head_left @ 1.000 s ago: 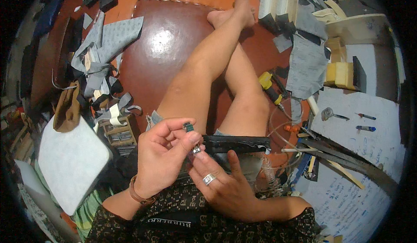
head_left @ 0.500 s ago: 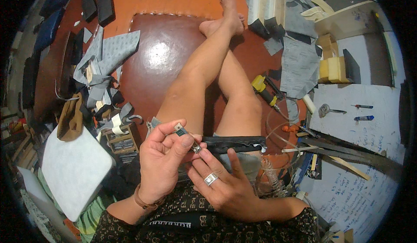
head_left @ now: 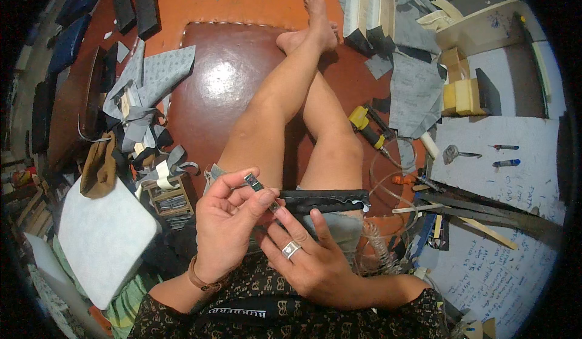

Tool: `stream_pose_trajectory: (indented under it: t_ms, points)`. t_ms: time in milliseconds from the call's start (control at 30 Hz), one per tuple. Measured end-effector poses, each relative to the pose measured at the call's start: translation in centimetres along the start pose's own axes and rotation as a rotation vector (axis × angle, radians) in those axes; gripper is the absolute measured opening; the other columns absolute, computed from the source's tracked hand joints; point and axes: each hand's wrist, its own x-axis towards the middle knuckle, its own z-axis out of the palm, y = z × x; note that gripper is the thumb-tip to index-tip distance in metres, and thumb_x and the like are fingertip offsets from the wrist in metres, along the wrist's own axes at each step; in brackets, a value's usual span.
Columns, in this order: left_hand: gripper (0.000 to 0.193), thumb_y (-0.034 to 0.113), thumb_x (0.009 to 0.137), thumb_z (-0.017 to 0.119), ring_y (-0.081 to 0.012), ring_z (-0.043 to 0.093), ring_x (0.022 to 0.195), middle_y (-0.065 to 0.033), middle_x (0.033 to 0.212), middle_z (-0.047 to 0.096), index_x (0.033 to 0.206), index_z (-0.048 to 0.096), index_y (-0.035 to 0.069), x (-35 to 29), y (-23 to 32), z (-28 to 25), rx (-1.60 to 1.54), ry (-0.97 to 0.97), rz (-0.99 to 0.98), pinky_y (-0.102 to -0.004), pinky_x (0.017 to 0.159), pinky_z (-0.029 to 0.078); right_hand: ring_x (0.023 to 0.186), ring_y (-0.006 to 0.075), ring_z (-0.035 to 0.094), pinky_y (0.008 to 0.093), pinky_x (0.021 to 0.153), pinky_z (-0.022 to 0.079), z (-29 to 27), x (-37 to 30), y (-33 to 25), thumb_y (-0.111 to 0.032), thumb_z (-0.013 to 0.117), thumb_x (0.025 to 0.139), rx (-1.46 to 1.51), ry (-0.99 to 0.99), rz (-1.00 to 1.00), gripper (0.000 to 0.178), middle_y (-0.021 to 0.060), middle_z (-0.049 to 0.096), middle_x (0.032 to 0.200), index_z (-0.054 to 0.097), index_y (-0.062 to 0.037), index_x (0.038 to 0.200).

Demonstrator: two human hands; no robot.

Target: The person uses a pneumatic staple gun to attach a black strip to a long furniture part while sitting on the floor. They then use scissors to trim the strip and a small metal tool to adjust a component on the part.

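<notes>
Between the thumb and fingers of my left hand (head_left: 227,230) is a small, narrow metal piece with a green face, which looks like a nail clipper (head_left: 253,182). Its lower end meets a fingertip of my right hand (head_left: 309,254). That hand is back-up, with a ring on one finger and its outermost finger held apart; its fingers are extended and grip nothing. Both hands are above my lap, where a black fabric strip (head_left: 324,201) lies across my shorts.
A yellow-and-black air tool (head_left: 367,128) with a clear hose lies right of my legs. White boards with pens (head_left: 506,163) are further right. Grey fabric scraps (head_left: 163,69) and a wooden box (head_left: 170,198) lie left, beside a white padded panel (head_left: 106,242).
My right hand has shifted slightly left. The nail clipper has turned a little in my left fingers, so its face shows at a different angle.
</notes>
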Motion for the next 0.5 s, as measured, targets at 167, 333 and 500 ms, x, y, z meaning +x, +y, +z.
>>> stream_pose_trajectory:
  t_ms: [167, 333, 500]
  points:
    - [0.041, 0.003, 0.098, 0.071, -0.0169, 0.073, 0.095, -0.0149, 0.106, 0.074, 0.133, 0.053, -0.004, 0.05, -0.11, -0.05, 0.009, 0.003, -0.008, -0.0281, 0.078, 0.062, 0.147, 0.0313, 0.047, 0.0616, 0.12, 0.026, -0.19, 0.09, -0.25, -0.023, 0.055, 0.093, 0.007, -0.014, 0.01, 0.037, 0.0152, 0.066, 0.134, 0.071, -0.0047, 0.12]
    - [0.039, 0.004, 0.098, 0.071, -0.016, 0.073, 0.093, -0.0141, 0.104, 0.074, 0.132, 0.054, -0.004, 0.08, -0.19, -0.31, 0.037, -0.013, -0.009, -0.0268, 0.077, 0.062, 0.145, 0.0316, 0.048, 0.0614, 0.12, 0.025, -0.02, -0.02, -0.34, -0.023, 0.055, 0.093, 0.008, -0.003, 0.006, 0.037, 0.0152, 0.066, 0.133, 0.071, -0.0039, 0.12]
    - [0.039, 0.006, 0.099, 0.071, -0.0163, 0.073, 0.092, -0.0139, 0.103, 0.074, 0.132, 0.054, -0.004, 0.12, -0.15, -0.47, 0.016, -0.011, -0.012, -0.0277, 0.077, 0.063, 0.145, 0.0316, 0.049, 0.0614, 0.121, 0.025, 0.03, 0.06, -0.56, -0.022, 0.055, 0.092, 0.032, -0.006, 0.011, 0.037, 0.0155, 0.066, 0.133, 0.071, -0.0038, 0.12]
